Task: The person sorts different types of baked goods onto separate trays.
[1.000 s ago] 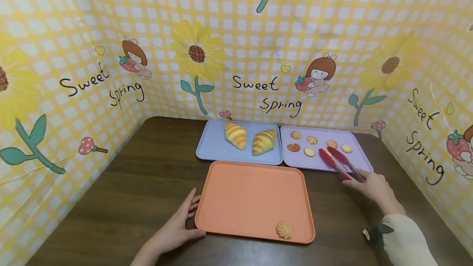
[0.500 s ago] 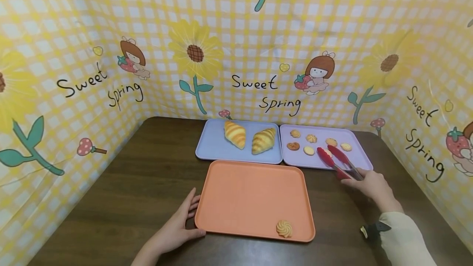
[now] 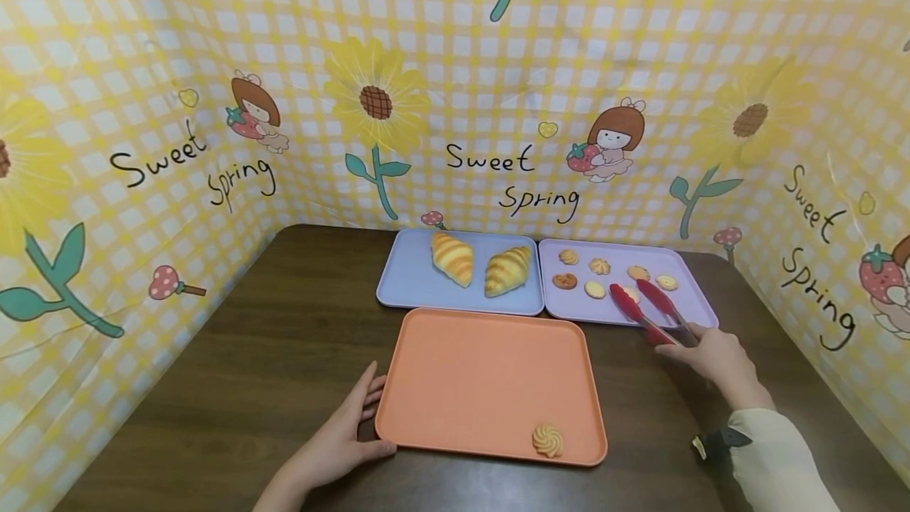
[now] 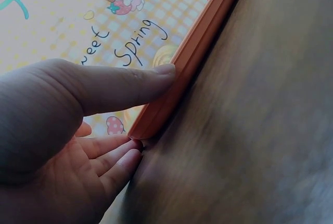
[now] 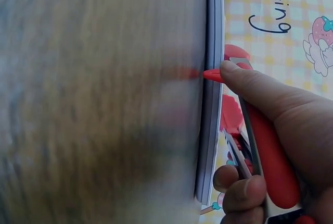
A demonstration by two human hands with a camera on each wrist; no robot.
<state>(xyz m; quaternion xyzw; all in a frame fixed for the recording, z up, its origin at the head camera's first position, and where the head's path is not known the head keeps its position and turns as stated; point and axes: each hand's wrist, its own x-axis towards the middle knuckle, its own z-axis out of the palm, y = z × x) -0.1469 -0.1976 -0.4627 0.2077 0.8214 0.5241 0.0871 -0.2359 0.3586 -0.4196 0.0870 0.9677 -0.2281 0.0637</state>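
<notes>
My right hand (image 3: 721, 362) grips red-tipped kitchen tongs (image 3: 668, 310) over the front of the lilac tray (image 3: 583, 310). The tongs' heads stand apart, with a pale cookie (image 3: 630, 293) partly hidden between them. In the right wrist view, thumb and curled fingers hold the tongs' red handle (image 5: 268, 156). My left hand (image 3: 341, 433) rests at the near left corner of an orange tray (image 3: 483, 385). Its thumb lies against the front side and its straight fingers touch the left side, as the left wrist view also shows. One swirled cookie (image 3: 547, 440) lies at that tray's near right.
Several other small cookies, such as a flower-shaped cookie (image 3: 600, 266), lie on the lilac tray. Left of it a blue tray (image 3: 405, 283) bears two croissants (image 3: 507, 271). The trays are on a dark wooden table (image 3: 249, 354), with a checked cloth (image 3: 455, 85) hanging around it.
The tongs' heads have spread slightly wider around the pale cookie, the right head shifting right. My left hand and the orange tray have stayed in place.
</notes>
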